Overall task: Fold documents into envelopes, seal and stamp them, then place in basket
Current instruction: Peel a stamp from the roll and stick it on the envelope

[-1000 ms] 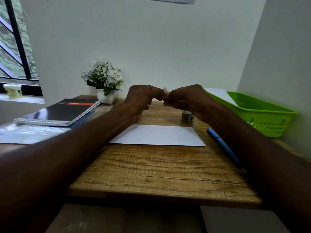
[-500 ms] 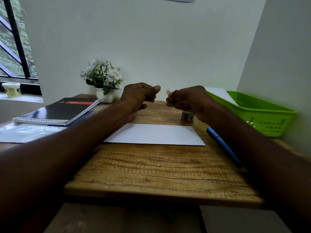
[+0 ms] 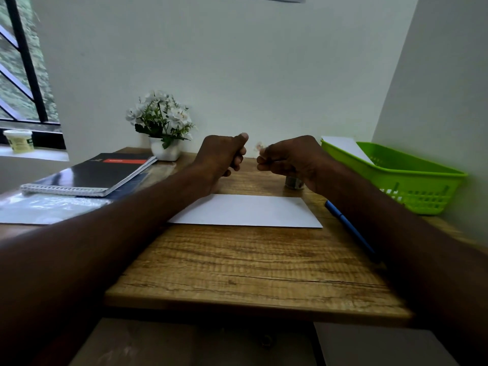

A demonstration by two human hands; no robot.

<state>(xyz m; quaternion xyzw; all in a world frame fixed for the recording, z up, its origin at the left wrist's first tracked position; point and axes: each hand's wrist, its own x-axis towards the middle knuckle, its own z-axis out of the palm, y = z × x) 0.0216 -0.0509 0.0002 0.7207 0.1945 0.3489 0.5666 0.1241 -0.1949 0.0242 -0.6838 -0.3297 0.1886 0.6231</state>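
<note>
From the head view, both hands were raised above the far half of the desk (image 3: 237,262), a little apart from each other. The right hand (image 3: 287,159) had its fingers curled in, pinching a tiny pale scrap, probably a stamp (image 3: 258,147), between thumb and forefinger; it was too small and blurred to be sure. The left hand (image 3: 221,157) was loosely fisted with the thumb sticking up, and nothing showed in it; whether a bit of backing hid inside the curl could not be told. Holding the scrap up near eye level likely served to check or peel it before sticking. The envelope (image 3: 245,212) lay flat and face up on the desk just below and in front of the hands, square to the person, which would suit pressing a stamp onto a corner. A small roll (image 3: 293,182), perhaps tape or stamps, sat just behind the envelope, partly hidden by the right wrist. A pen (image 3: 348,228) lay to the right of the envelope, under the right forearm. The basket (image 3: 412,180) stood at the right edge against the wall with a white sheet or envelope (image 3: 346,147) already resting in its far end, within easy reach. On the left lay a notebook (image 3: 97,175) and beside it a flowerpot (image 3: 163,128).
</note>
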